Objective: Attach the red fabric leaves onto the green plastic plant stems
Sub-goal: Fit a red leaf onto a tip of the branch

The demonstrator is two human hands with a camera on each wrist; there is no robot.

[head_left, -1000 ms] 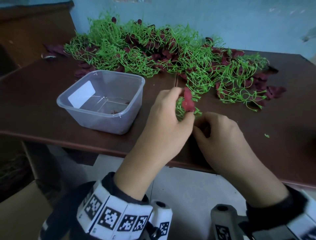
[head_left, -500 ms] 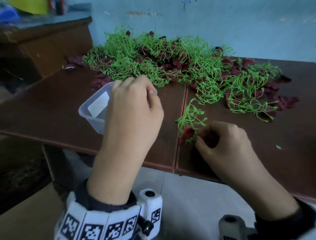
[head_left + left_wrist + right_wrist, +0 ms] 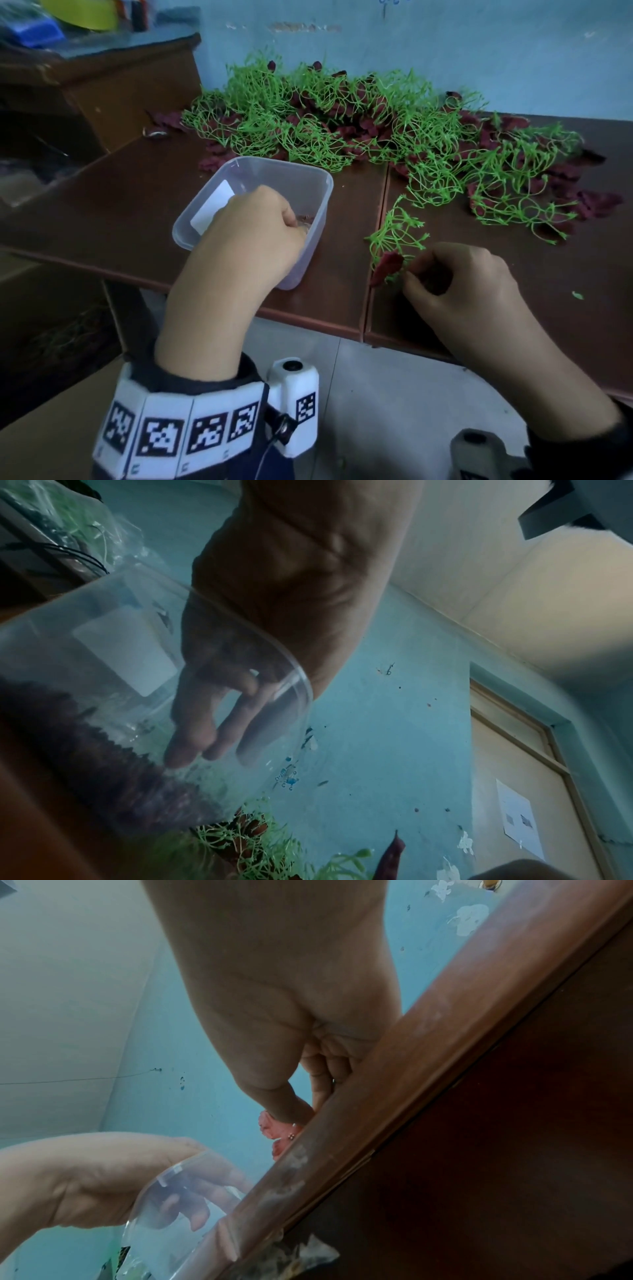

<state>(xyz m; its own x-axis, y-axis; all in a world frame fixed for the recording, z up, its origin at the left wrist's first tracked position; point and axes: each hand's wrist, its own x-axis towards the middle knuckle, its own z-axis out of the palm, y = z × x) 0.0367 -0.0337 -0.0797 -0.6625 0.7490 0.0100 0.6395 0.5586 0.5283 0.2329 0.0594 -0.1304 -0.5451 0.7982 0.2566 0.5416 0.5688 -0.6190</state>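
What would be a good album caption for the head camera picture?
Left hand reaches into a clear tub while right hand pinches a green stem with a red leaf.

Brown wooden table (image 3: 102,219) under both hands, a wooden cabinet (image 3: 113,85) way off past the left hand, blue wall (image 3: 479,41) behind everything, white paper sheet (image 3: 522,822) on it.

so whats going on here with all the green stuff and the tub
A person is fitting red fabric leaves onto green plastic stems at a brown table. The right hand pinches a small green sprig that carries one red leaf near the table's front edge. The left hand reaches into the clear plastic tub, fingers extended toward its bottom, apparently for another leaf. A big pile of stems and leaves lies behind.
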